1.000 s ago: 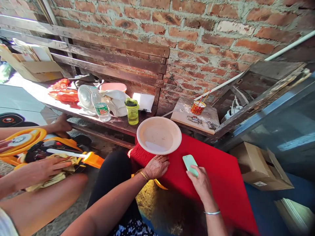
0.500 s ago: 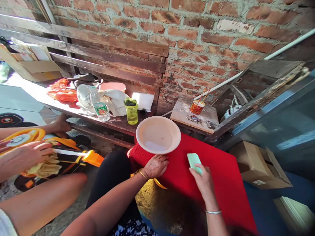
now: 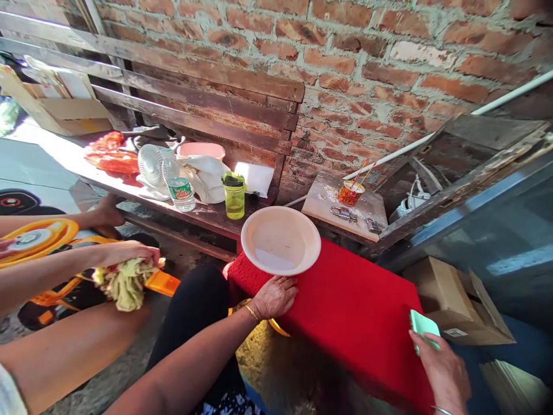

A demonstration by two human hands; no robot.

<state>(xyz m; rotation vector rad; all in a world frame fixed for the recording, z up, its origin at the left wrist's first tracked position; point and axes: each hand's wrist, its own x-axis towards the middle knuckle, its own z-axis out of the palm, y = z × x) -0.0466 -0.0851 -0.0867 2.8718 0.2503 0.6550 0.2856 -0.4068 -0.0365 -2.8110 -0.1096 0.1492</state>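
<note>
On the red-covered table stands a pale round basin (image 3: 280,239) with shallow water in it and a few dark specks. My left hand (image 3: 274,297) lies flat at the table's near edge, fingers stretched towards the basin; its fingertips are just under the near rim. Out at the right end of the table, my right hand (image 3: 443,363) grips a flat mint-green object with rounded corners (image 3: 423,327). Its exact kind is not clear. The thumb and fingers cover its near part.
Another person's hand (image 3: 133,253) at left holds a yellowish cloth (image 3: 129,285) beside an orange-and-black item. The bench carries a green cup (image 3: 234,196), a water bottle (image 3: 181,195) and a fan (image 3: 151,165). A cardboard box (image 3: 453,300) stands right of the red cloth (image 3: 345,294).
My right hand has moved right with the mint-green object, from beside the basin to the table's right end. My left hand stays put. The other person's hand and cloth shifted right.
</note>
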